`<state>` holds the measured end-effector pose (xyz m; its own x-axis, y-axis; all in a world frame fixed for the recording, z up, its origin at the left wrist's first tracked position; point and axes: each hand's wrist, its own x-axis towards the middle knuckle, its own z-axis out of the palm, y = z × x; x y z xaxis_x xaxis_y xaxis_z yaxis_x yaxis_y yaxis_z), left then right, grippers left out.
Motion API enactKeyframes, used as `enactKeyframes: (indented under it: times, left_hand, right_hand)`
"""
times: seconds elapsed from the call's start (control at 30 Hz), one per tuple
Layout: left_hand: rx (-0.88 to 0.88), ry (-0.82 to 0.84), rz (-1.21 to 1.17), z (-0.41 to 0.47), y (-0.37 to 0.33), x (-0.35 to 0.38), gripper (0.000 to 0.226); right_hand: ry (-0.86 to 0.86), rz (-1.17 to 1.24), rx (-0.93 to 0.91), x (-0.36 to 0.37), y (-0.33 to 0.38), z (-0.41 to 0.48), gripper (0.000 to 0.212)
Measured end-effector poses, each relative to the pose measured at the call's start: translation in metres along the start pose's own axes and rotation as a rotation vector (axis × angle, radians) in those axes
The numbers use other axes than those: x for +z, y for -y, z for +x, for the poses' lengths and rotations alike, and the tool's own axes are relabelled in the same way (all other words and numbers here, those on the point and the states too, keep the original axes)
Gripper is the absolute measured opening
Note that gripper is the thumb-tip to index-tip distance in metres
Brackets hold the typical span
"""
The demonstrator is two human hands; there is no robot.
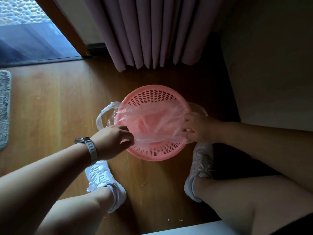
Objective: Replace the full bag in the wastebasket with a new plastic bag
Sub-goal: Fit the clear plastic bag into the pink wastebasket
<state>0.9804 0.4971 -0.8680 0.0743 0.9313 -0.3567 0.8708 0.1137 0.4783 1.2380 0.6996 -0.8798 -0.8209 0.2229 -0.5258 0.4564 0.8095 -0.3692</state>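
Far left edge: grey fuzzy rug (pixel 4 107) lying on brown wood plank floor (pixel 50 99). Upper left: glass door (pixel 25 31) with wood frame.

Left of centre: left hand (pixel 111 141), silver metal wristwatch (pixel 89 146) on the wrist, fingers curled together and pinching the film of the clear thin plastic bag (pixel 152 122) at the near-left rim. One bag handle loop (pixel 101 116) hangs outside the rim on the left.

Centre: pink round perforated plastic wastebasket (pixel 152 97) upright on the floor, bag spread across its mouth and partly sunk inside, far wall holes uncovered. Mauve pleated curtain (pixel 152 31) hangs behind it, top centre.

Lower centre: left white sneaker (pixel 105 180) and right white sneaker (pixel 201 163) on either side, near the basket.

Right of centre: right hand (pixel 196 128) at the right rim, fingers curled and clamped on bag film folded over the rim edge.
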Motion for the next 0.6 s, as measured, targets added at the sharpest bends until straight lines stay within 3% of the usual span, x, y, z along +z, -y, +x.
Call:
enactKeyframes:
  times: [0.1,0.23,0.43,0.6]
  left_hand:
    - [0.034,0.025,-0.037,-0.010,0.001,0.005,0.011]
    - [0.091,0.119,0.047,-0.019,0.005,0.011,0.012]
    - [0.164,0.266,0.221,-0.029,0.013,0.022,0.025]
    - [0.148,0.403,0.329,-0.030,0.022,0.034,0.042]
  right_hand:
    - [0.004,0.021,0.001,0.004,-0.002,-0.004,0.013]
    - [0.000,0.088,0.011,0.009,-0.009,-0.007,0.024]
    - [0.003,-0.035,0.022,0.013,-0.014,-0.010,0.032]
    - [0.013,-0.198,0.037,0.020,-0.020,-0.011,0.053]
